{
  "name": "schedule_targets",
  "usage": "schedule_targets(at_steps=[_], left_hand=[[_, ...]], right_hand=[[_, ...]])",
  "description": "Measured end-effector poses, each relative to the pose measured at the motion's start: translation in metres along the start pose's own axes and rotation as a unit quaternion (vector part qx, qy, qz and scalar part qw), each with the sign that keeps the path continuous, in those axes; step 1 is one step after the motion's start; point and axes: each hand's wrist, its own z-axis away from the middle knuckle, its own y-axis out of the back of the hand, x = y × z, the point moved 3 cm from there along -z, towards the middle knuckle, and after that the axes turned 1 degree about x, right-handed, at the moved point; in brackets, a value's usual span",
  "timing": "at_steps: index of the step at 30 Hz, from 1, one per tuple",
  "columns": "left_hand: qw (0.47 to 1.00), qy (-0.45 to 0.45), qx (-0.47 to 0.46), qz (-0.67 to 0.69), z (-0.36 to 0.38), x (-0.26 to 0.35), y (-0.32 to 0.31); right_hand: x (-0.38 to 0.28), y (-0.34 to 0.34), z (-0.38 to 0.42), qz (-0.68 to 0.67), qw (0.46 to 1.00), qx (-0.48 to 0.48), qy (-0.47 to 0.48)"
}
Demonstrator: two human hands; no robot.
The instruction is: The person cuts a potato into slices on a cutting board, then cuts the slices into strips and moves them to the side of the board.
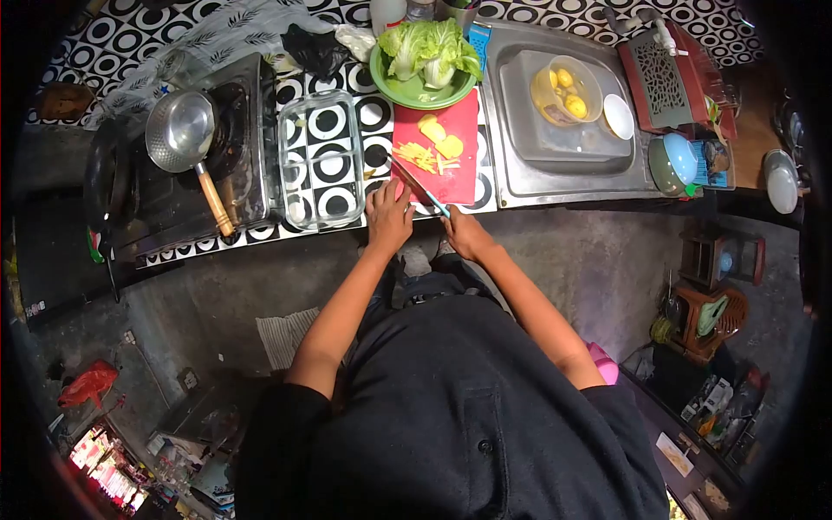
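Note:
My right hand (pixel 466 236) is closed around the light-blue handle of a knife (pixel 419 184), at the near edge of a red cutting board (pixel 459 184). The blade slants up and left across the board. My left hand (pixel 389 215) rests at the board's lower left corner, fingers stretched out and slightly apart, beside the blade. Just beyond the blade lie thin yellow sticks (pixel 414 157), which look like cut potato. Larger peeled yellow pieces (pixel 449 146) sit behind them.
Left of the board stands a clear glass dish (pixel 290 165); farther left, a saucepan (pixel 180 130) sits on the stove (pixel 247 186). Behind is a green bowl (pixel 381 82) of leafy lettuce (pixel 425 52). The sink (pixel 520 186) at right holds a tub (pixel 542 97) of yellow pieces.

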Motion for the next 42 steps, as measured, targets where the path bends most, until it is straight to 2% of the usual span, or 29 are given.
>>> schedule_targets(at_steps=[15,23,32,33,40,42], left_hand=[[1.0,0.01,-0.003,0.008,0.002,-0.001,-0.002],[1.0,0.003,0.005,-0.005,0.002,0.0,-0.002],[1.0,-0.002,0.013,-0.018,0.0,0.005,0.004],[1.0,0.002,0.01,-0.016,0.0,0.006,0.003],[1.0,0.007,0.002,-0.02,0.0,0.008,0.005],[1.0,0.011,-0.002,-0.01,0.0,0.007,0.006]], right_hand=[[-0.011,-0.005,0.001,0.048,0.999,0.0,-0.019],[-0.009,-0.011,0.001,0.021,0.999,0.032,-0.003],[0.016,-0.006,-0.012,-0.029,0.999,0.017,0.029],[0.015,-0.005,-0.008,-0.052,0.996,0.045,0.056],[0.005,-0.006,-0.013,-0.007,0.999,0.01,0.048],[0.0,-0.007,-0.019,0.003,0.997,0.024,0.078]])
